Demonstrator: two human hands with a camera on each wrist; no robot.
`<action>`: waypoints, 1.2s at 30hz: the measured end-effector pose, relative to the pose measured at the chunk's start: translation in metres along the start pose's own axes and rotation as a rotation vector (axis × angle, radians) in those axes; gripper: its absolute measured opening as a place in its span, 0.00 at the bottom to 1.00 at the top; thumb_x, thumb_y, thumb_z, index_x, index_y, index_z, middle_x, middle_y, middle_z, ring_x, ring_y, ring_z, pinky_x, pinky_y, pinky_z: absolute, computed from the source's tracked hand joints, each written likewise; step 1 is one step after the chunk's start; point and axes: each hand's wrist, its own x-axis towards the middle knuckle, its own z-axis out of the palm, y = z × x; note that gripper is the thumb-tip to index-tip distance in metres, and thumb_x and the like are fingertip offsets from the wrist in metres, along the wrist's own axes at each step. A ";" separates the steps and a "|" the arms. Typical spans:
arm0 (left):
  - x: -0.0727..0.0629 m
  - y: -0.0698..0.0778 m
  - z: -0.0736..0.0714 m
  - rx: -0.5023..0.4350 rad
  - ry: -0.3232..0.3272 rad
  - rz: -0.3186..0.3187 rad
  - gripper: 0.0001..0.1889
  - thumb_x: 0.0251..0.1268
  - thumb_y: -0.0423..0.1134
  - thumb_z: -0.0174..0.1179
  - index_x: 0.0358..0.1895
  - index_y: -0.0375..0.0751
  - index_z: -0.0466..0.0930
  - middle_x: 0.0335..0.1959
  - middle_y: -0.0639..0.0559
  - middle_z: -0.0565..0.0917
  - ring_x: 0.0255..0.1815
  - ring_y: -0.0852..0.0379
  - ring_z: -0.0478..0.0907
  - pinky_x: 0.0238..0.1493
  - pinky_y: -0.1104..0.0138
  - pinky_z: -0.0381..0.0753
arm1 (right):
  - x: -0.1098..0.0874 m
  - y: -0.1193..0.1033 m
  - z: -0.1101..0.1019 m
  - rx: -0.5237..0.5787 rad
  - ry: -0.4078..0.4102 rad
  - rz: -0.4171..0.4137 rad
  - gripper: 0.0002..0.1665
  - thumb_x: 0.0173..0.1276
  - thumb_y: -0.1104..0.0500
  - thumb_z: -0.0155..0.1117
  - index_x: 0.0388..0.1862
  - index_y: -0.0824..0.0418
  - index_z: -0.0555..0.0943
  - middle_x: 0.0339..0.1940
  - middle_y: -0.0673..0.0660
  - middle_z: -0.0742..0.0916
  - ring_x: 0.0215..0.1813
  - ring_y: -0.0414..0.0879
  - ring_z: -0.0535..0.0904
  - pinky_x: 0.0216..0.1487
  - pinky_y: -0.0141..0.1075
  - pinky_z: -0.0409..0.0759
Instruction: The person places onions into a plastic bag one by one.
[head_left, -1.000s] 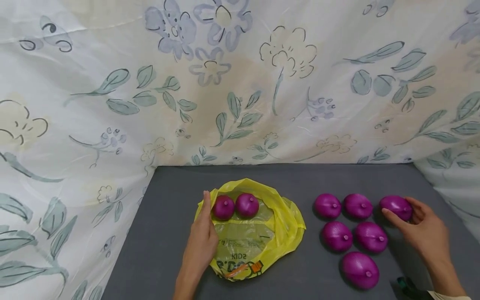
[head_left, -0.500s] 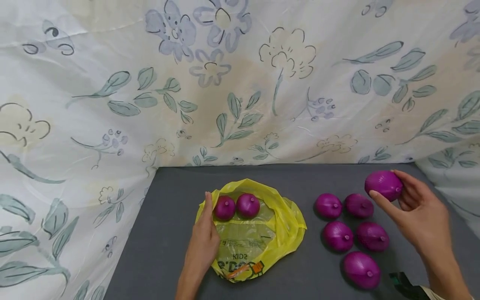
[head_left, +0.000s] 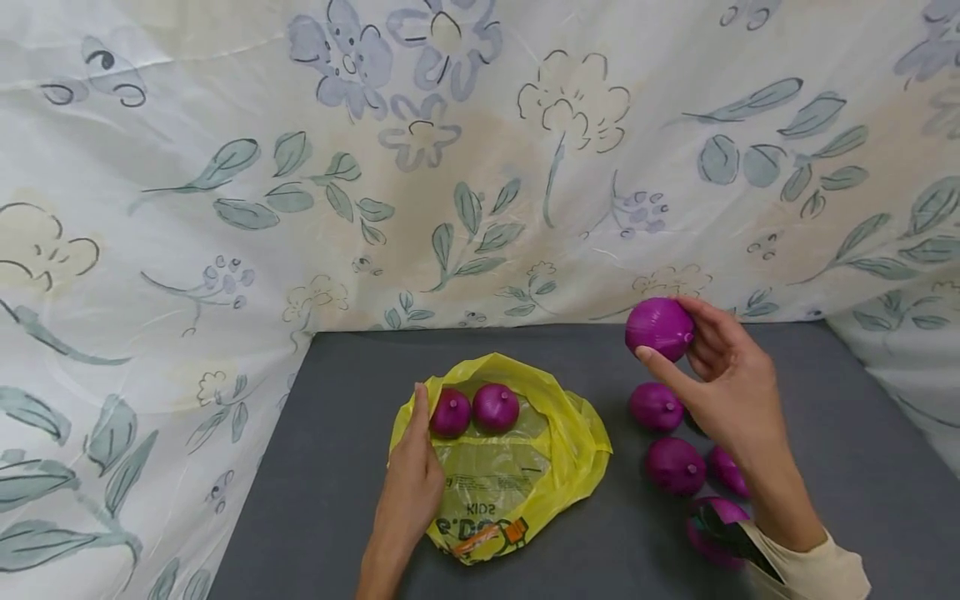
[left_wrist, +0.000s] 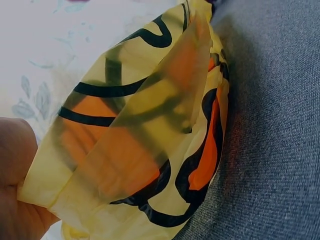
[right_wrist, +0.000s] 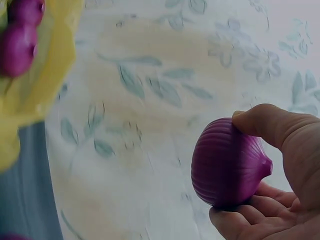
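My right hand holds a purple onion up above the far part of the table, between thumb and fingertips. In the right wrist view the onion shows its ridged skin, its short stub towards the palm. My left hand grips the left rim of a yellow plastic bag, which lies with its mouth spread wide. Inside the bag two onions sit side by side near the far rim. The left wrist view shows the bag's printed outside folded over beside the hand.
Several more purple onions lie right of the bag, partly hidden behind the right forearm and its cream sleeve. All rest on a dark grey table. A flowered cloth hangs along the back and sides.
My right hand has lifted the onion from the far right of the group and carried it up and left, above the other onions. The left hand and bag have hardly moved.
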 end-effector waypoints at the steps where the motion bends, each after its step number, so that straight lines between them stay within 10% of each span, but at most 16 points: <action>1: 0.000 0.000 -0.001 -0.002 -0.002 -0.006 0.42 0.81 0.23 0.41 0.88 0.59 0.37 0.87 0.50 0.53 0.27 0.57 0.64 0.23 0.67 0.62 | 0.000 -0.003 0.006 0.015 -0.018 -0.005 0.48 0.63 0.58 0.83 0.80 0.50 0.71 0.75 0.54 0.80 0.74 0.47 0.77 0.59 0.22 0.75; 6: -0.002 -0.001 -0.005 -0.009 -0.007 -0.024 0.43 0.81 0.23 0.41 0.88 0.59 0.36 0.87 0.51 0.53 0.18 0.65 0.49 0.21 0.69 0.59 | -0.002 -0.011 0.035 0.043 -0.113 -0.017 0.46 0.65 0.53 0.81 0.80 0.49 0.72 0.75 0.52 0.80 0.74 0.49 0.77 0.61 0.26 0.75; 17: -0.003 -0.003 -0.009 -0.008 0.010 -0.011 0.43 0.81 0.23 0.42 0.88 0.60 0.36 0.86 0.50 0.56 0.16 0.66 0.48 0.20 0.69 0.59 | -0.011 0.011 0.089 0.027 -0.340 -0.034 0.44 0.64 0.46 0.82 0.77 0.50 0.74 0.74 0.54 0.81 0.73 0.51 0.78 0.67 0.42 0.76; 36: -0.002 0.000 -0.006 -0.007 0.002 -0.006 0.44 0.79 0.21 0.42 0.88 0.57 0.36 0.87 0.50 0.52 0.17 0.65 0.49 0.21 0.69 0.59 | -0.024 0.048 0.123 -0.208 -0.460 -0.084 0.45 0.62 0.50 0.83 0.74 0.62 0.75 0.65 0.63 0.86 0.61 0.60 0.86 0.56 0.54 0.86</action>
